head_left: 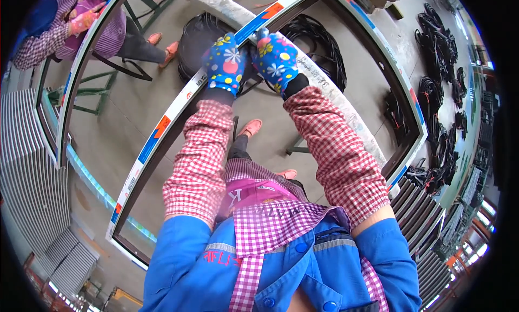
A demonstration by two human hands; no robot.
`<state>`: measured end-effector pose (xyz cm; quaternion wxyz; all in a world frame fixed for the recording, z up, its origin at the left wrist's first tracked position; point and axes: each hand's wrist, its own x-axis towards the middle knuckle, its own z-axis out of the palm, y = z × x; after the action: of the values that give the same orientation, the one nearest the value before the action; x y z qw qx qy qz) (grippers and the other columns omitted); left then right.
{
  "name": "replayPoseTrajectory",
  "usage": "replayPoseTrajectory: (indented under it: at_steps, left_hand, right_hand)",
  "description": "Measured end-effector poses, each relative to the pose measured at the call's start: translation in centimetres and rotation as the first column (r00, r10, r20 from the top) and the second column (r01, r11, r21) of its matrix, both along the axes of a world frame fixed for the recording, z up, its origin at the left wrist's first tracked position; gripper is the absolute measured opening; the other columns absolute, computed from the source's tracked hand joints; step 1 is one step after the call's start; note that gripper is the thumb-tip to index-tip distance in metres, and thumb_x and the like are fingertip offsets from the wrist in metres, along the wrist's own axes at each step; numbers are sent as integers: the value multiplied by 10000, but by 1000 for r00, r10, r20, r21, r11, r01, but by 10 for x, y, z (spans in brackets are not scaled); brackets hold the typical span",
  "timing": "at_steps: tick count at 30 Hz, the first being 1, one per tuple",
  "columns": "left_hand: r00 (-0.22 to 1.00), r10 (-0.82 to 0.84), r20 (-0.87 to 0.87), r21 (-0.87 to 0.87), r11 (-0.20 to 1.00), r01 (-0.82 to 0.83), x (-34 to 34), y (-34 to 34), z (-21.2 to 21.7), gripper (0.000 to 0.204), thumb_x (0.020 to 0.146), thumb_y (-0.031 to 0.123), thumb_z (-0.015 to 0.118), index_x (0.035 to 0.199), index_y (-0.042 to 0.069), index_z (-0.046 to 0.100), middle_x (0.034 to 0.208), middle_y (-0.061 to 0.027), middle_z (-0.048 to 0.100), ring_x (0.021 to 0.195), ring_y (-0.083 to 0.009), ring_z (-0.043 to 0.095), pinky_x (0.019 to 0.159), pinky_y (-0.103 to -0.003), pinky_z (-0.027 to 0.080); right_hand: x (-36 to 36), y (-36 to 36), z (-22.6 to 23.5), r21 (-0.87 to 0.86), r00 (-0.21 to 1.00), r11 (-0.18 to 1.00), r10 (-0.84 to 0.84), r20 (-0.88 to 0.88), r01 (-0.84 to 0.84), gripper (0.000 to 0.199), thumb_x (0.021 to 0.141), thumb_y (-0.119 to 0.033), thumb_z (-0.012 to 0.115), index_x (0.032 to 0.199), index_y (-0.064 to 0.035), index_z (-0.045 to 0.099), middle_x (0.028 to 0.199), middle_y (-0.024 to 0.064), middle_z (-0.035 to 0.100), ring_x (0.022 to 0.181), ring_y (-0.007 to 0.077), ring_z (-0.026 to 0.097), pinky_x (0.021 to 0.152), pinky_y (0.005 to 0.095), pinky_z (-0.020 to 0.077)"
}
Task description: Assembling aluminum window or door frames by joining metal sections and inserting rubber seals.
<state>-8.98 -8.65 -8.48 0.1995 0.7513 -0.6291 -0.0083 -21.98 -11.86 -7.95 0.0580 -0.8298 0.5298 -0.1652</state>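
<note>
A large rectangular window frame (178,108), dark inside and faced with white, blue and orange film, lies in front of me. My left hand (224,63), in a blue flowered glove, rests on its long bar with the fingers curled; it is slightly blurred. Just to the right, my right hand (274,61), gloved alike, is closed, its thumb tip near the same bar. What the fingers of either hand grip is hidden. Dark strip-like material shows between and below the hands. Under the frame a pale, worn support beam (346,109) runs diagonally.
At upper left another person's pink-gloved hand (86,19) is at a second frame (81,69). Coils of black strip (319,36) lie on the floor beyond my hands, with more black bundles (435,47) at right. Stacked grey profiles (32,150) stand at left.
</note>
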Motion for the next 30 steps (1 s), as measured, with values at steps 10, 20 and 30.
replayPoseTrajectory:
  at_steps: [10, 20, 30]
  left_hand:
    - [940, -41, 338, 29, 999, 33, 5, 11, -28, 383, 890, 169, 516, 1257, 59, 519, 1102, -113, 621, 972, -260, 616, 790, -365, 513]
    - [962, -22, 271, -58, 998, 39, -14, -9, -30, 340, 835, 313, 598, 1081, 79, 573, 982, -138, 643, 900, -298, 636, 742, -391, 510]
    - [665, 34, -746, 232, 949, 211, -127, 129, -74, 592, 831, 271, 730, 1225, -97, 485, 1151, -184, 602, 1110, -270, 559, 943, -389, 434]
  right_hand:
    - [26, -16, -28, 108, 964, 988, 84, 253, -114, 249, 910, -269, 487, 1047, -95, 602, 788, 182, 634, 698, 362, 650, 612, 470, 512]
    - [8, -23, -16, 108, 968, 994, -30, 251, 3, 279, 934, -318, 447, 950, -124, 645, 777, 182, 637, 720, 363, 638, 644, 470, 493]
    - [-138, 239, -43, 858, 45, 411, -895, 444, -307, 324, 930, -336, 570, 1090, -58, 610, 965, 85, 665, 893, 199, 636, 784, 351, 504]
